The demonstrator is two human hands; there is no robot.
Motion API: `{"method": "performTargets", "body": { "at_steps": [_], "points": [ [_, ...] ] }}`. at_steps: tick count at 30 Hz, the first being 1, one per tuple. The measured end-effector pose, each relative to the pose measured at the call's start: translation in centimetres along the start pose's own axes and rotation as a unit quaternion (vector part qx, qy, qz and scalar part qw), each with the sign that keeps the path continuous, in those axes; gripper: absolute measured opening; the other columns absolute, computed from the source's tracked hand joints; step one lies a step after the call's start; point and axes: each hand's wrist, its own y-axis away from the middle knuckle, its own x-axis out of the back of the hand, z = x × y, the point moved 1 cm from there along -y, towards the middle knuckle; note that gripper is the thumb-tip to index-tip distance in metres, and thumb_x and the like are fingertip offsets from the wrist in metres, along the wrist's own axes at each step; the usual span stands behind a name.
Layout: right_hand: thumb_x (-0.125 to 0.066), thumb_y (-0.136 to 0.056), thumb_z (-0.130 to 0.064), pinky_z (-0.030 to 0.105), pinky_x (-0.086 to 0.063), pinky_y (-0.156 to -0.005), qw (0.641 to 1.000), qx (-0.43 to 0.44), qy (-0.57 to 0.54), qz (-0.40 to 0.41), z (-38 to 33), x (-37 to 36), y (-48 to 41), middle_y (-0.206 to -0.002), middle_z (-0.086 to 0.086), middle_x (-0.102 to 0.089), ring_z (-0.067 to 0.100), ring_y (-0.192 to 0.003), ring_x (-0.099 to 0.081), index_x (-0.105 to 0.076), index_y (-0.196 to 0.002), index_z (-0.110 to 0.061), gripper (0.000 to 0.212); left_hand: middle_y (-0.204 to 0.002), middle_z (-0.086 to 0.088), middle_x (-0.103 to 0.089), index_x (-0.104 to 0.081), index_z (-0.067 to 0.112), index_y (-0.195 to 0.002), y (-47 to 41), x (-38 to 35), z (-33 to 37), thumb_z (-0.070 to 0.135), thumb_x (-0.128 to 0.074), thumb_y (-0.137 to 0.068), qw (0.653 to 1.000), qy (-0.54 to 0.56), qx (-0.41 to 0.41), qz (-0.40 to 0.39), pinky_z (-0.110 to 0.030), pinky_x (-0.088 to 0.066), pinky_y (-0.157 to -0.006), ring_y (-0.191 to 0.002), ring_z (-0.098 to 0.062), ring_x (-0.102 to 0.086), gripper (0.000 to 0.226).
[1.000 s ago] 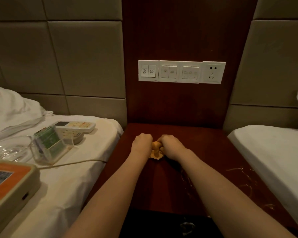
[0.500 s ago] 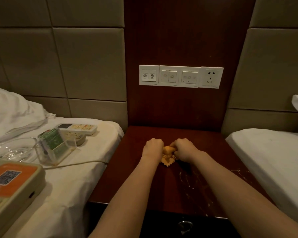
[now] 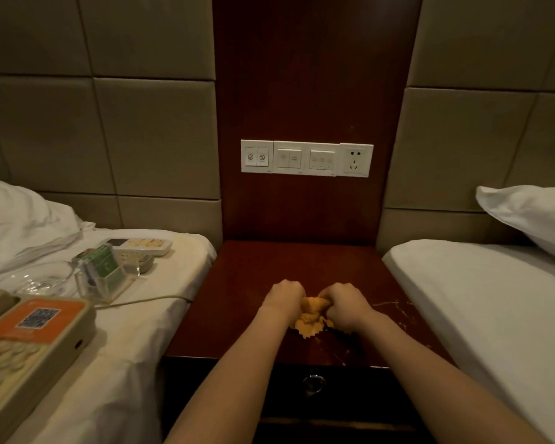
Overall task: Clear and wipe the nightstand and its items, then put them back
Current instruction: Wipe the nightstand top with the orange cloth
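Centrally, left hand (image 3: 284,298) and right hand (image 3: 346,304) gripping orange cloth (image 3: 313,312) on nightstand (image 3: 237,299), clear holder (image 3: 92,286) holding green cards (image 3: 104,267)

You can pass over the far counter (image 3: 253,267) up to the wood panel (image 3: 302,203). The cluttered left bed (image 3: 189,261) and the right bed (image 3: 462,299) hem both sides.
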Motion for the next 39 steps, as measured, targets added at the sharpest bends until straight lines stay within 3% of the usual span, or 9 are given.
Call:
{"method": "performTargets", "body": {
  "at_steps": [3, 7, 16, 19, 22, 27, 32, 36, 39],
  "points": [
    [-0.047, -0.079, 0.004, 0.02, -0.033, -0.05, 1.0, 0.001, 0.0, -0.018, -0.4, 0.1, 1.6, -0.066, -0.005, -0.049, 0.012, -0.063, -0.046, -0.055, -0.065, -0.024, 0.032, -0.119, -0.015, -0.06, -0.062, 0.007, -0.118, 1.4, 0.3, 0.2, -0.001, -0.051, -0.089, 0.999, -0.001, -0.019, -0.035, -0.035, -0.05, -0.087, -0.11, -0.032, -0.056, 0.032],
    [-0.048, -0.078, 0.003, 0.02, -0.034, -0.051, 0.999, 0.008, -0.026, -0.044, -0.8, 0.3, 3.4, -0.064, -0.006, -0.049, 0.01, -0.061, -0.044, -0.049, -0.059, -0.033, 0.041, -0.12, -0.016, -0.06, -0.063, 0.004, -0.115, 3.0, 0.8, 0.5, 0.006, -0.053, -0.091, 0.997, 0.001, -0.027, -0.078, -0.038, -0.05, -0.087, -0.11, -0.033, -0.056, 0.026],
    [-0.046, -0.079, 0.002, 0.022, -0.038, -0.053, 0.998, -0.005, -0.021, -0.063, -2.2, -0.2, 6.3, -0.069, -0.004, -0.052, 0.016, -0.069, -0.049, -0.068, -0.083, -0.012, 0.026, -0.118, -0.016, -0.058, -0.061, 0.001, -0.114, 6.8, 1.0, 1.5, 0.002, -0.051, -0.091, 0.996, -0.002, -0.026, -0.084, -0.036, -0.051, -0.089, -0.108, -0.031, -0.056, 0.025],
    [-0.046, -0.078, 0.001, 0.024, -0.034, -0.049, 0.999, -0.01, -0.004, -0.053, -2.7, -0.4, 7.3, -0.065, -0.002, -0.049, 0.015, -0.057, -0.043, -0.062, -0.067, -0.013, 0.025, -0.117, -0.015, -0.059, -0.062, 0.001, -0.114, 8.1, 0.8, 1.6, 0.002, -0.05, -0.091, 0.996, -0.003, -0.025, -0.081, -0.037, -0.051, -0.09, -0.107, -0.031, -0.057, 0.026],
    [-0.047, -0.079, 0.001, 0.028, -0.037, -0.054, 0.998, -0.02, 0.005, -0.058, -3.0, -0.6, 8.0, -0.069, 0.002, -0.05, 0.019, -0.064, -0.046, -0.066, -0.075, -0.005, 0.02, -0.117, -0.014, -0.06, -0.062, 0.004, -0.115, 9.2, 0.8, 1.7, 0.002, -0.052, -0.091, 0.997, -0.012, -0.029, -0.065, -0.036, -0.052, -0.088, -0.107, -0.03, -0.057, 0.027],
    [-0.052, -0.084, -0.002, 0.031, -0.043, -0.059, 0.991, 0.0, 0.03, -0.132, -4.0, -1.1, 8.9, -0.078, 0.006, -0.055, 0.02, -0.068, -0.05, -0.064, -0.076, -0.008, 0.015, -0.118, -0.015, -0.059, -0.06, 0.003, -0.117, 10.6, 1.3, 1.9, 0.007, -0.06, -0.089, 0.987, -0.075, -0.048, -0.136, -0.039, -0.05, -0.09, -0.109, -0.032, -0.057, 0.028],
    [-0.053, -0.085, 0.001, 0.033, -0.051, -0.072, 0.996, 0.032, -0.015, -0.08, -4.5, 1.4, 8.2, -0.09, 0.003, -0.061, 0.022, -0.086, -0.06, -0.062, -0.076, -0.02, 0.025, -0.119, -0.012, -0.058, -0.061, 0.009, -0.118, 9.2, 4.2, 1.2, 0.011, -0.06, -0.09, 0.992, -0.068, -0.051, -0.091, -0.034, -0.047, -0.083, -0.108, -0.03, -0.056, 0.029],
    [-0.048, -0.084, 0.005, 0.023, -0.042, -0.056, 0.999, 0.04, 0.017, -0.022, -4.8, 3.3, 6.8, -0.087, 0.003, -0.057, 0.018, -0.075, -0.054, -0.065, -0.101, -0.014, 0.031, -0.118, -0.013, -0.059, -0.061, 0.007, -0.119, 7.5, 6.1, 1.5, 0.006, -0.057, -0.09, 0.997, -0.048, -0.049, -0.023, -0.034, -0.049, -0.087, -0.108, -0.03, -0.057, 0.03],
    [-0.048, -0.086, 0.002, 0.022, -0.039, -0.058, 0.998, 0.041, 0.046, 0.001, -4.0, 3.1, 5.4, -0.093, 0.005, -0.057, 0.017, -0.08, -0.053, -0.063, -0.111, -0.014, 0.033, -0.119, -0.014, -0.059, -0.058, 0.006, -0.122, 5.9, 5.4, 1.5, 0.002, -0.053, -0.091, 0.998, -0.054, -0.035, -0.014, -0.038, -0.05, -0.093, -0.108, -0.03, -0.057, 0.031]
  ]
}}
